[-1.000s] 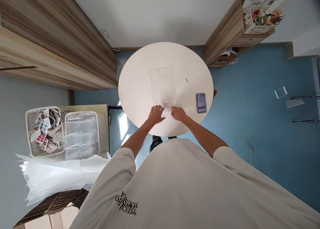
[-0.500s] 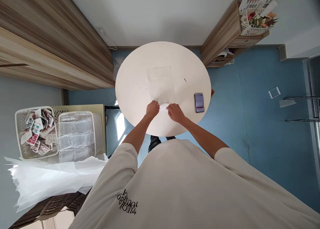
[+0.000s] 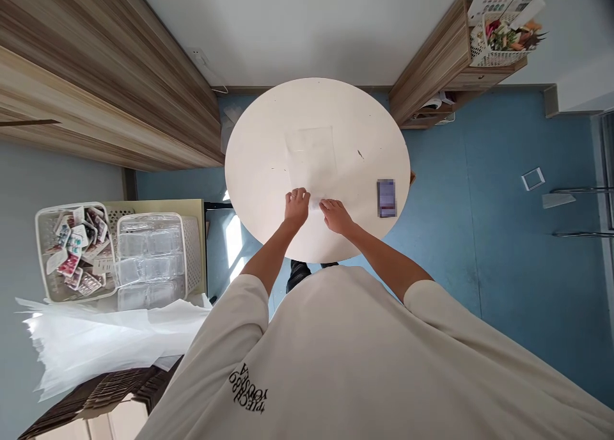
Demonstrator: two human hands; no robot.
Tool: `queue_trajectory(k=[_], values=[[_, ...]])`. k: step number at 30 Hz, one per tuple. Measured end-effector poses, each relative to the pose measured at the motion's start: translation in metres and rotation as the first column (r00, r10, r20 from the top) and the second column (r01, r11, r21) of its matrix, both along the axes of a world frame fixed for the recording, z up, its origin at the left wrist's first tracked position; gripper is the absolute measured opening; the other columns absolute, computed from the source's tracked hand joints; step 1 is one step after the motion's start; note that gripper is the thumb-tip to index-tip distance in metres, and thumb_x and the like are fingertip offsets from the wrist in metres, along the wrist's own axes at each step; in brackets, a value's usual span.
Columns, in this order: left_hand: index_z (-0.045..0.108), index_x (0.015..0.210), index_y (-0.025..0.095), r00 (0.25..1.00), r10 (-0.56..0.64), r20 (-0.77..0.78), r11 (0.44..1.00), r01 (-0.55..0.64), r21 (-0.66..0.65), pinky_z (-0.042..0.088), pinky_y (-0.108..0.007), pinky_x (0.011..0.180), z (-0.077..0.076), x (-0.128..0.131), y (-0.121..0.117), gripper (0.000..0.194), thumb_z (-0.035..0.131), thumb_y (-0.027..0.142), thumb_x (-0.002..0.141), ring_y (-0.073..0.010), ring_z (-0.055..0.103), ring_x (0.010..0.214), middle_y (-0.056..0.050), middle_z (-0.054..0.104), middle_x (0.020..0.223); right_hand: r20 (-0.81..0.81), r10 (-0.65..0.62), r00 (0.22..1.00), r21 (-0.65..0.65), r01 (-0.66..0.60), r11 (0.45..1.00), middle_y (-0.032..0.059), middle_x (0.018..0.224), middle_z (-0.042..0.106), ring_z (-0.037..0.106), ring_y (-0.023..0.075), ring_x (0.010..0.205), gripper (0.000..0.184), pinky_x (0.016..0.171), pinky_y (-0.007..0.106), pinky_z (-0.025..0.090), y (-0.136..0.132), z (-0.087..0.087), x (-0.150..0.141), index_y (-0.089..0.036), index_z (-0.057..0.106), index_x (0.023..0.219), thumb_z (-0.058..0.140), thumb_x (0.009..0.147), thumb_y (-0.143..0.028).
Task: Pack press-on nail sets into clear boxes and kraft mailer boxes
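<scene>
A clear plastic sheet (image 3: pixel 311 149), perhaps a flat bag, lies on the round white table (image 3: pixel 259 126) and reaches toward me. At its near end my left hand (image 3: pixel 298 206) has its fingers curled down and drawn together. My right hand (image 3: pixel 336 215) pinches close by, a short gap to the right. Between my fingertips shows a small whitish fold (image 3: pixel 314 203) that looks like the near edge of the sheet. How the fingers grip it is partly hidden by the hands.
A phone (image 3: pixel 386 198) lies on the table's right side. To the left, white baskets hold small carded packets (image 3: pixel 79 248) and clear plastic boxes (image 3: pixel 151 254), with white sheets (image 3: pixel 115 337) nearer me. A wooden cabinet (image 3: pixel 432 62) stands at the back right.
My left hand has shifted slightly right and away from me, its fingers more bunched. The white fold between the hands shows less. My right hand has barely moved.
</scene>
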State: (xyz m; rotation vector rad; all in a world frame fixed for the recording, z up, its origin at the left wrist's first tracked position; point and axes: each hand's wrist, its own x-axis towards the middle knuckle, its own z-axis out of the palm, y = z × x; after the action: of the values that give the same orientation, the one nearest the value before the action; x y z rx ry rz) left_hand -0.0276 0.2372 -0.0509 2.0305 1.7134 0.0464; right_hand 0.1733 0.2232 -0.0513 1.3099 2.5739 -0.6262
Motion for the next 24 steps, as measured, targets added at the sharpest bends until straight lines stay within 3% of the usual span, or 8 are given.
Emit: queue_trajectory(k=[4, 10, 17, 24], values=[[0.059, 0.143, 0.020, 0.984, -0.172, 0.035, 0.982, 0.174, -0.072, 0.039, -0.053, 0.118, -0.002, 0.004, -0.009, 0.049, 0.046, 0.013, 0.096, -0.0349, 0.049, 0.145, -0.017, 0.056, 0.155, -0.002, -0.007, 1.000, 0.004, 0.007, 1.000, 0.0185, 0.158, 0.054, 0.046, 0.0360, 0.143, 0.060, 0.118, 0.051, 0.032, 0.001, -0.001, -0.001, -0.014, 0.052, 0.154, 0.049, 0.095, -0.009], [0.047, 0.152, 0.020, 0.978, -0.209, -0.016, 0.977, 0.208, -0.053, 0.042, -0.052, 0.114, -0.012, 0.006, -0.010, 0.060, 0.061, 0.023, 0.094, -0.0376, 0.050, 0.145, -0.019, 0.045, 0.166, 0.037, -0.026, 0.999, -0.009, 0.026, 1.000, 0.0180, 0.159, 0.053, 0.051, 0.0363, 0.134, 0.059, 0.109, 0.049, 0.036, 0.000, -0.003, -0.002, -0.016, 0.054, 0.153, 0.051, 0.094, -0.008], [0.056, 0.142, 0.018, 0.978, -0.208, -0.006, 0.978, 0.207, -0.014, 0.032, -0.056, 0.122, -0.010, 0.009, -0.001, 0.053, 0.060, 0.016, 0.089, -0.0382, 0.053, 0.143, -0.020, 0.059, 0.150, 0.017, -0.032, 0.999, 0.027, 0.032, 0.999, 0.0149, 0.155, 0.058, 0.051, 0.0352, 0.135, 0.057, 0.112, 0.050, 0.032, 0.003, -0.004, 0.000, -0.020, 0.058, 0.149, 0.048, 0.095, -0.005], [0.063, 0.135, 0.023, 0.989, -0.146, 0.026, 0.985, 0.148, -0.084, 0.020, -0.061, 0.128, -0.004, 0.006, 0.014, 0.050, 0.070, 0.028, 0.086, -0.0369, 0.060, 0.134, -0.014, 0.070, 0.136, -0.030, -0.014, 0.999, 0.068, 0.016, 0.998, 0.0136, 0.135, 0.069, 0.054, 0.0341, 0.127, 0.050, 0.112, 0.050, 0.030, 0.024, -0.009, 0.000, -0.021, 0.068, 0.135, 0.042, 0.096, -0.003]])
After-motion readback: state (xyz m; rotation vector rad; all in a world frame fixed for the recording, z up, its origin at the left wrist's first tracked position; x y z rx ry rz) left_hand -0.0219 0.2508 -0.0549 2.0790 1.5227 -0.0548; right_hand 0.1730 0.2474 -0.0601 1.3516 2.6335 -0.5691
